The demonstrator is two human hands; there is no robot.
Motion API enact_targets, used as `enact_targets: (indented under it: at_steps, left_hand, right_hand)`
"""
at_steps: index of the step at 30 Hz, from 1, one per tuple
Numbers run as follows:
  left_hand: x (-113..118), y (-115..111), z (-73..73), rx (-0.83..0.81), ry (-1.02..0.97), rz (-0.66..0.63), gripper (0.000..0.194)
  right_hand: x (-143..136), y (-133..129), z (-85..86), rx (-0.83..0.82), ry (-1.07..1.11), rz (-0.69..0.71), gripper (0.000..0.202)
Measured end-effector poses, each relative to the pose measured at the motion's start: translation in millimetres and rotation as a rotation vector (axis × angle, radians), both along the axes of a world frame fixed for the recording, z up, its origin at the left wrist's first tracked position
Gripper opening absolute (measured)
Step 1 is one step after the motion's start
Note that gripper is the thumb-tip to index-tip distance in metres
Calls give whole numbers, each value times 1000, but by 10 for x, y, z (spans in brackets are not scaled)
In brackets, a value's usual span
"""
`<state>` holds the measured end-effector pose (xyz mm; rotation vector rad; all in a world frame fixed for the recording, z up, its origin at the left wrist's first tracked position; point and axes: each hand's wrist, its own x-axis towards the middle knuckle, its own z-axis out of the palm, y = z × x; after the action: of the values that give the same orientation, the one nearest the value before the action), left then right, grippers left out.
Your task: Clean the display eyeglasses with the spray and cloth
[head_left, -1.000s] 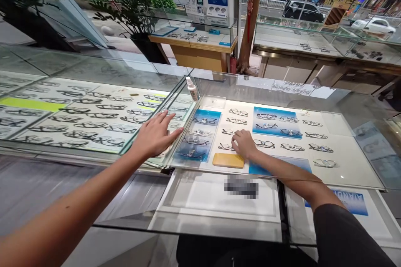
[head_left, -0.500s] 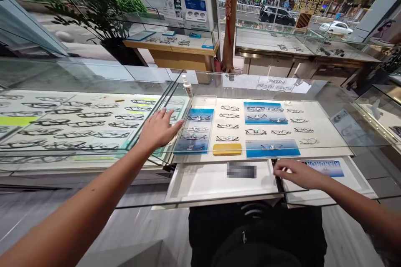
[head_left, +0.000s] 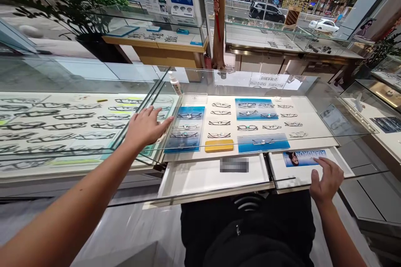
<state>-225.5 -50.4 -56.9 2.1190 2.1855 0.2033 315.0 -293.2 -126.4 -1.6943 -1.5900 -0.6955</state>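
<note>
My left hand (head_left: pixel 145 127) rests on the glass top of the display counter with its fingers spread, near the joint between two cases. Beneath the glass beside it lies a blue display card (head_left: pixel 188 144) with eyeglasses on it. My right hand (head_left: pixel 327 181) is over the front right part of the right drawer (head_left: pixel 288 179), thumb and fingers apart, holding nothing that I can see. A blue printed card with a portrait (head_left: pixel 302 159) lies in that drawer, just beyond my fingers. The left drawer (head_left: pixel 191 179) is also pulled out and holds a blurred-out dark item (head_left: pixel 234 165).
Several eyeglasses (head_left: pixel 247 127) and a yellow case (head_left: pixel 219 146) lie on the shelf under the glass. A white pump bottle (head_left: pixel 174 84) stands farther back. Another case of frames (head_left: pixel 64 116) is on the left. A wooden post (head_left: pixel 218 29) rises behind the counter.
My right hand has moved right, from the divider between the two drawers to the right drawer's front, uncovering the printed card. My left hand stays on the glass. The view has shifted slightly.
</note>
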Motion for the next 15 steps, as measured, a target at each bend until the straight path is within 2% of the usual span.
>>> enact_targets:
  at_steps: [9, 15]
  left_hand:
    - [-92, 15, -27, -9, 12, 9, 85]
    - [-108, -20, 1, -29, 26, 23, 80]
  right_hand:
    - [66, 480, -40, 1, 71, 129, 49]
    - [107, 669, 13, -133, 206, 244, 55]
